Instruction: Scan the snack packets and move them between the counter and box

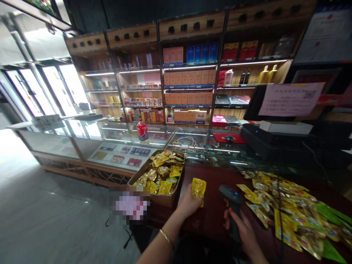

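Between the thumb and fingers of my left hand (189, 203) is a small yellow snack packet (198, 189), held upright above the dark red counter (205, 216). My right hand (242, 225) is wrapped round the grip of a black barcode scanner (231, 200), which shows a small blue light and has its head turned toward the packet. Left of my left hand stands a cardboard box (165, 200) full of similar yellow and gold packets. To the right of the scanner lies a loose pile of yellow, gold and green packets (291, 209).
Glass display counters (115, 132) run behind and to the left, with a red-labelled bottle (142, 130) on top. A monitor (254, 101) bearing a pink paper stands at right, near a mouse (228, 139) on a red mat. A cable (279, 205) crosses the packet pile.
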Demonstrator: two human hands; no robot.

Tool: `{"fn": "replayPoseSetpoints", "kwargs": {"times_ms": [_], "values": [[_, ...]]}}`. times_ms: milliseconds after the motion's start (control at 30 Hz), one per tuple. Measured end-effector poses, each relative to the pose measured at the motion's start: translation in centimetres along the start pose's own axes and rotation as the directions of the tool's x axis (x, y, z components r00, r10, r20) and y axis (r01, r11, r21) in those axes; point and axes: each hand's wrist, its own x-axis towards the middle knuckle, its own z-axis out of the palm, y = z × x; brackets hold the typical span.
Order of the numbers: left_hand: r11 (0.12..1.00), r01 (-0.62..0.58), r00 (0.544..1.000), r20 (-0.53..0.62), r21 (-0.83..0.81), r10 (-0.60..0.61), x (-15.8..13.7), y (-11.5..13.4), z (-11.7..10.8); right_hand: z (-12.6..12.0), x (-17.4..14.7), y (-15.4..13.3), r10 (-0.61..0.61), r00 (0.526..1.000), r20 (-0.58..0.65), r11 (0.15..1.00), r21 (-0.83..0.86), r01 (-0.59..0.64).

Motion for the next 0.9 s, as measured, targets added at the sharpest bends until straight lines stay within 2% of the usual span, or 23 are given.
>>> {"fn": "replayPoseSetpoints", "kwargs": {"times_ms": [67, 167, 267, 367, 567, 633, 733, 833, 900], "values": [[0.999, -0.015, 1.000, 0.015, -0.041, 0.016, -0.1, -2.6, 0.5, -0.2, 0.3, 1.0, 0.016, 1.000, 0.022, 1.000, 0.021, -0.016], [0.993, -0.003, 0.999, -0.052, -0.122, -0.004, -0.2, -4.6, 0.1, -0.5, 0.1, 1.6, -0.005, 0.996, 0.090, 1.000, -0.005, 0.006], [0.967, 0.000, 0.991, -0.129, -0.253, -0.034, -0.4, -4.7, -0.6, -0.6, 0.0, 1.6, -0.024, 0.990, 0.141, 0.999, -0.019, 0.027], [0.949, -0.042, 0.979, -0.202, -0.311, -0.022, -0.5, -3.9, -1.2, -1.0, 0.1, 1.9, -0.034, 0.982, 0.184, 0.999, -0.027, 0.039], [0.935, -0.044, 0.988, -0.153, -0.353, -0.012, -0.5, -3.4, -1.4, -1.2, 0.0, 2.4, -0.055, 0.964, 0.261, 0.997, -0.043, 0.068], [0.946, -0.084, 0.988, -0.152, -0.312, 0.038, -0.4, -3.6, -1.4, -0.8, -0.1, 2.4, -0.056, 0.961, 0.271, 0.996, -0.057, 0.073], [0.978, -0.161, 0.976, -0.166, -0.132, 0.138, -0.3, -3.7, -1.5, 0.2, -0.6, 2.4, -0.035, 0.957, 0.289, 0.993, -0.102, 0.068], [0.973, -0.228, 0.960, -0.155, 0.045, 0.232, -0.2, -3.5, -1.7, 1.4, -2.0, 2.7, -0.030, 0.971, 0.238, 0.978, -0.192, 0.077], [0.959, -0.265, 0.947, -0.157, 0.102, 0.279, -0.2, -3.4, -1.7, 2.1, -3.3, 2.9, -0.021, 0.980, 0.199, 0.960, -0.271, 0.076]]}}
